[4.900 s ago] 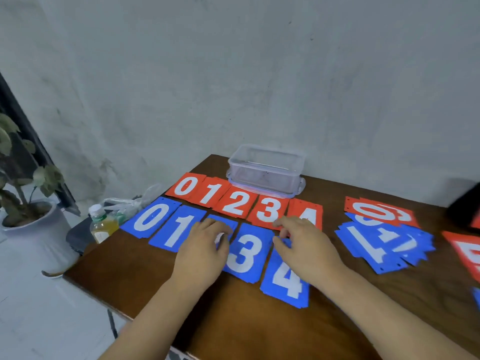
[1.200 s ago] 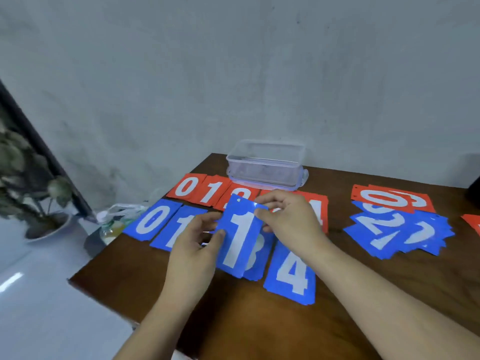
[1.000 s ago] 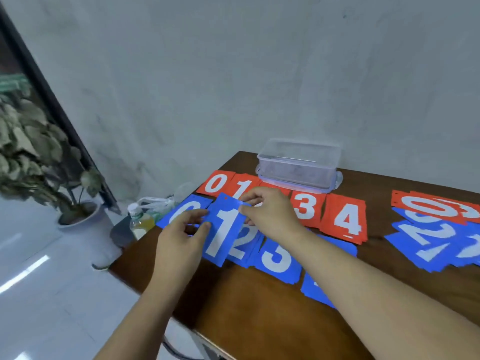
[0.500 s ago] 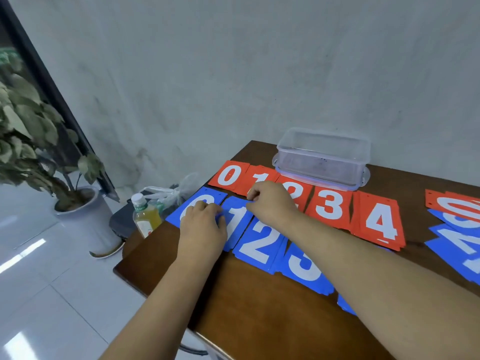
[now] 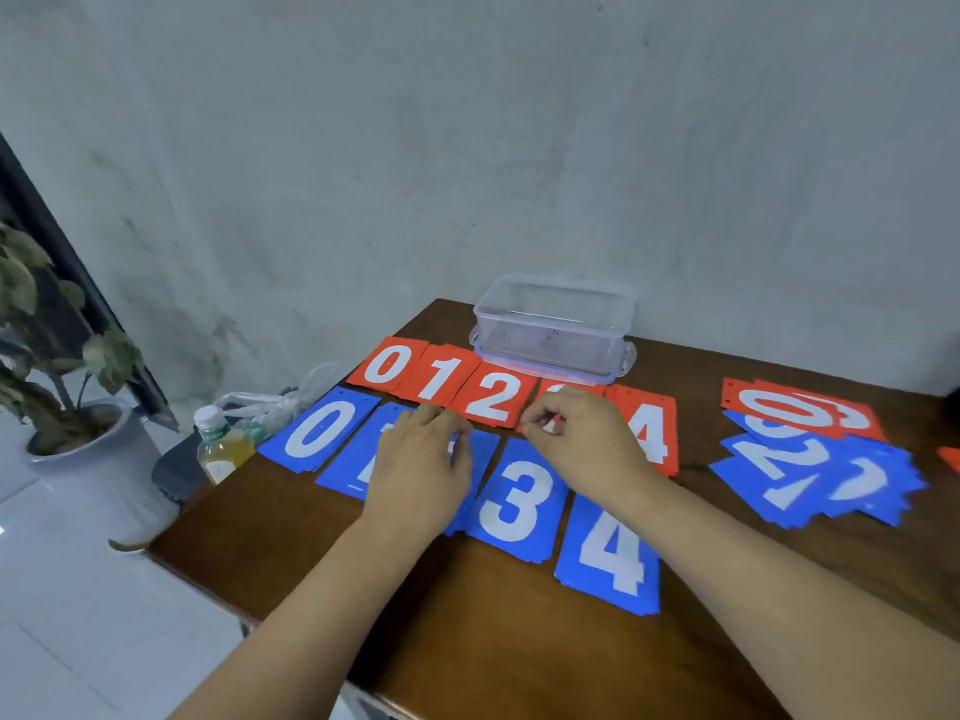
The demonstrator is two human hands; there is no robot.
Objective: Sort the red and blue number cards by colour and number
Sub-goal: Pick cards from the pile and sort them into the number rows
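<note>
**Colours, head view**

Upper row: red cards (image 5: 488, 402), white numerals. Lower row: blue cards (image 5: 514, 501), white numerals. Right of frame: mixed pile (image 5: 821, 459), red over blue, white digits. Table (image 5: 519, 657) dark brown, wood grain. Box (image 5: 553, 324) clear, colourless. Wall (image 5: 467, 148) mottled grey. Left of frame: bottle (image 5: 221, 449) yellow liquid, white cap; pot (image 5: 104, 459) pale grey; leaves (image 5: 111, 356) dull green.

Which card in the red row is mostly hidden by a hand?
The card between red 2 and red 4: the right hand covers its number; the others show theirs.
</note>
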